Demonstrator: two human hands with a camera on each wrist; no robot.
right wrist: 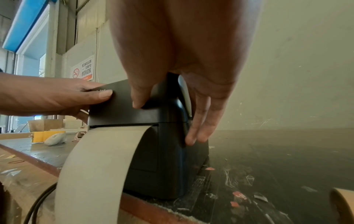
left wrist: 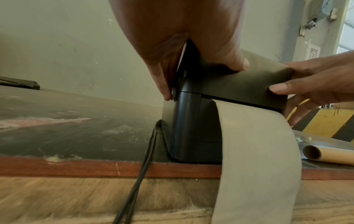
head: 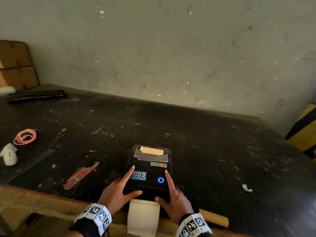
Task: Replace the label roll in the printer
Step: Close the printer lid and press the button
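While flanked: printer (head: 148, 170) between hands (head: 118, 190).

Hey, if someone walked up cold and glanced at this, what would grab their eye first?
Probably the black label printer at the near edge of the dark worktable, with the left hand and right hand pressed on its lid, index fingers straight. Next, the blue ring light glowing on top, and the pale label strip hanging from the front slot over the table edge.

I see dark scuffed table (head: 205, 134), red-brown front edge. On it: black printer (head: 148, 170), cardboard tube (head: 213, 218), pink cord coil (head: 25, 136), white handheld device (head: 9, 154), flat black bundle (head: 36, 96).
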